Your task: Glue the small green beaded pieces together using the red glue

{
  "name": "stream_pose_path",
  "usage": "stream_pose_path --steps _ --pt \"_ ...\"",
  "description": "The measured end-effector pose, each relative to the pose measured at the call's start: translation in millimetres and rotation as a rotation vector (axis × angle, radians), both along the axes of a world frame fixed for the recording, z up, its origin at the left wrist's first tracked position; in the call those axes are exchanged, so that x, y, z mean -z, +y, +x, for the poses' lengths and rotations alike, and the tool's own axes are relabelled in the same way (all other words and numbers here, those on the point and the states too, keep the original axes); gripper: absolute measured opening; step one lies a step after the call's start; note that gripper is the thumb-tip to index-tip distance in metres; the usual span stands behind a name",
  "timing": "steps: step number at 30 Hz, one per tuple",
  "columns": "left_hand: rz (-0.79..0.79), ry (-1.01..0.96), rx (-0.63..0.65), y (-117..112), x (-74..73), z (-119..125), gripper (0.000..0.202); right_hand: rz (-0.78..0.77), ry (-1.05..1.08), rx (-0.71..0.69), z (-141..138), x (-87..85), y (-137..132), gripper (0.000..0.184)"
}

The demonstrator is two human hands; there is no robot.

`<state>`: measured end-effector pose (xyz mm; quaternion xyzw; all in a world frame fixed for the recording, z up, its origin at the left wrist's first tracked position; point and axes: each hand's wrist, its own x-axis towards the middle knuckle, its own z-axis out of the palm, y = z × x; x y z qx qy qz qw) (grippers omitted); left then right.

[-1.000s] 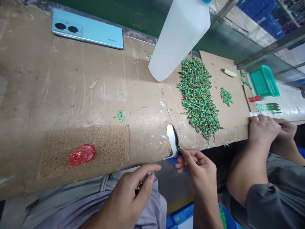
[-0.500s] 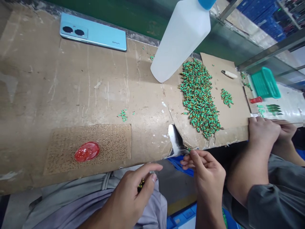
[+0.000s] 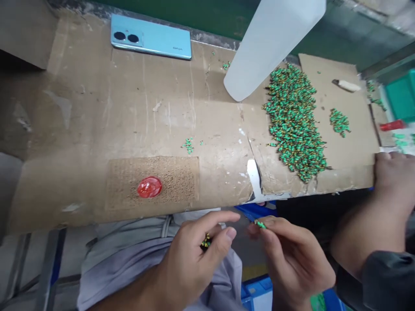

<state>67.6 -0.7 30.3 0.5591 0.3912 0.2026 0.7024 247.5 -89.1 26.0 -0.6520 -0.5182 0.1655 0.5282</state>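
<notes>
My left hand (image 3: pixel 197 255) is in front of the table edge, curled around small black-and-yellow pieces (image 3: pixel 206 242) in its palm. Its index finger points toward my right hand, and its thumb lies apart from that finger. Between thumb and fingertips, my right hand (image 3: pixel 295 250) pinches a tiny green piece (image 3: pixel 260 224). A gap separates the two hands. Beyond my right hand, a large pile of small green, dark and yellow pieces (image 3: pixel 293 121) lies on the cardboard-covered table (image 3: pixel 129 116). What exactly these pieces are, I cannot tell.
A light-blue phone (image 3: pixel 155 39) lies at the back, left of a tall white bottle (image 3: pixel 269 47). A red oval dish (image 3: pixel 149 187) rests on a textured cardboard mat (image 3: pixel 180 179). At right are a white-handled cutter (image 3: pixel 346 85), a green basket (image 3: pixel 402 95) and a co-worker's arm (image 3: pixel 376 229).
My right hand has drawn back from the table edge and turned, with the green piece now showing at its fingertips. My left hand keeps its grasp. The view has shifted left.
</notes>
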Motion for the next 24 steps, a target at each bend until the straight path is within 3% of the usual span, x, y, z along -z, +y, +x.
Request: stream_pose_path --steps 3,7,13,24 --pt "0.095 -0.045 -0.091 0.7 -10.9 -11.5 0.022 0.049 -0.019 -0.271 -15.8 -3.2 11.1 0.031" --pt "0.183 -0.088 -0.162 0.0 -17.8 -25.5 0.015 0.016 -0.050 -0.422 -24.7 -13.8 24.2 0.037" --pt "0.283 -0.131 -0.209 0.3 -20.4 -37.0 0.014 0.012 -0.104 -0.467 -35.7 -27.6 30.6 0.034" --pt "0.294 -0.159 -0.222 -1.9 -20.7 -53.0 0.012 0.046 -0.042 -0.474 -52.2 -25.9 26.0 0.042"
